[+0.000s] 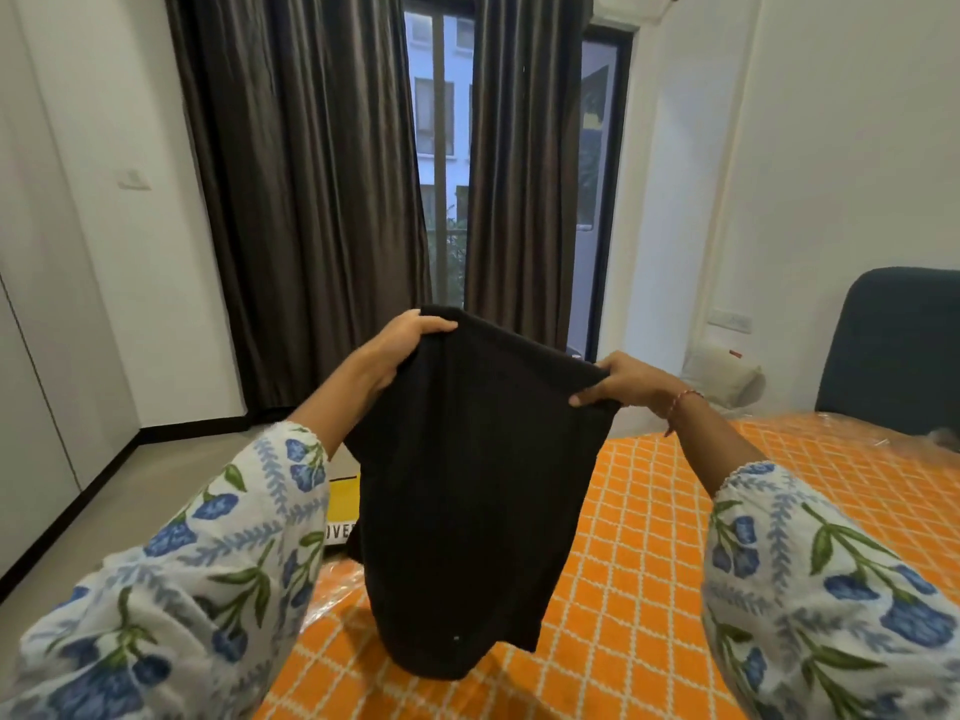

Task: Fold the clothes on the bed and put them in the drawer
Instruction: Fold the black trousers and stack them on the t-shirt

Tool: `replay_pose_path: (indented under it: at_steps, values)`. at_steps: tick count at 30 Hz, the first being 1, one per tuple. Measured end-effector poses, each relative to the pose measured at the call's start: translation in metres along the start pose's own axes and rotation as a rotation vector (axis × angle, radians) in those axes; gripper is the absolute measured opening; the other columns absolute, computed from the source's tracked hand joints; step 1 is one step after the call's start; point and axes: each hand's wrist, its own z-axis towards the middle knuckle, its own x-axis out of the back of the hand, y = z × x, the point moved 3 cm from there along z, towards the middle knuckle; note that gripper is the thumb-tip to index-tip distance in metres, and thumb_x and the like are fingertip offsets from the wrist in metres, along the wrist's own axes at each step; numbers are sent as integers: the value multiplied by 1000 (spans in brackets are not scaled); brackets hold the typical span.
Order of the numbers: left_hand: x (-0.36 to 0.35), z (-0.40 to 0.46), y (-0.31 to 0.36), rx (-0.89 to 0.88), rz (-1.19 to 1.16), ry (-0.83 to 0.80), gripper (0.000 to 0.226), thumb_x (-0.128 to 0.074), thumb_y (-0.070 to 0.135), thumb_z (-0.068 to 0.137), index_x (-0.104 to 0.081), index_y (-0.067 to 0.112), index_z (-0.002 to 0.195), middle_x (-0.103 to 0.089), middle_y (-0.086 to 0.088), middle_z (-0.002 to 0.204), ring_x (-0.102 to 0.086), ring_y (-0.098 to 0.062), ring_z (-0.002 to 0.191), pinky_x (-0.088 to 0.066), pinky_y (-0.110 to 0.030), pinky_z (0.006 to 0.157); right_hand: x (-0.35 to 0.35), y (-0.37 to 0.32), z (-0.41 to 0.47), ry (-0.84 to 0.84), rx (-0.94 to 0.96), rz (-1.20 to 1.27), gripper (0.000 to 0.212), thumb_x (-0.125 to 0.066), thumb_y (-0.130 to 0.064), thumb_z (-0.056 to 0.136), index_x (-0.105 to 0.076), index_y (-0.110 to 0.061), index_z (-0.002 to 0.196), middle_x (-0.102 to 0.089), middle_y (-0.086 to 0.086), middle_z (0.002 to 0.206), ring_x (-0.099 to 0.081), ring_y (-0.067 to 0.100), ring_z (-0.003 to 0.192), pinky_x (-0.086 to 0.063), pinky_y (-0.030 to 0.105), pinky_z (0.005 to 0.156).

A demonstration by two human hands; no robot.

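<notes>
Bedroom with white walls, dark brown satin curtains (311,200) parted over a tall dark-framed window (441,148), grey floor with black skirting. Orange bed cover with white diamond lattice (649,589) fills lower right; clear plastic wrap shows at the bed edges. Dark teal padded headboard (893,350) at far right, a white wrapped bundle (722,374) beside it near the wall. Yellow and white cardboard box (344,506) on the floor beside the bed, mostly hidden.

Black fabric garment (467,485) is held up in the air over the bed, hanging down from both hands, lower hem touching or just above the orange cover; cannot tell which. Left hand (402,345) grips the upper left corner, fingers curled over the top edge. Right hand (623,381) pinches the upper right corner, thumb in front; red thread bracelet (678,402) on that wrist. Hands well apart, top edge stretched between them, left side higher. Both arms in white sleeves with blue floral print (249,537).
</notes>
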Motion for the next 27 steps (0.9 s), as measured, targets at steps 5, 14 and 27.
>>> replay_pose_path:
  at_steps: [5, 14, 27]
  values:
    - [42, 14, 10, 0, 242, -62, 21, -58, 18, 90, -59, 10, 110, -64, -9, 109, -61, -18, 92, -50, -30, 78, 7, -17, 2, 143, 91, 478, 9, -69, -12, 83, -62, -13, 88, -64, 7, 93, -61, 22, 92, -54, 27, 77]
    - [41, 49, -36, 299, 117, -9, 21, -49, 11, 97, -52, 10, 118, -62, -10, 99, -69, -20, 72, -48, -19, 37, -2, -26, 61, 455, 40, -224, 35, -64, -27, 89, -64, -7, 118, -66, 13, 109, -62, 30, 101, -52, 38, 90]
    - [30, 106, -60, -431, 203, 154, 22, -53, 1, 92, -68, 11, 106, -66, -7, 104, -61, -15, 98, -51, -25, 86, 0, 3, 100, 543, 270, 324, 25, -50, -5, 95, -66, -10, 113, -62, 2, 108, -54, 16, 104, -49, 30, 93]
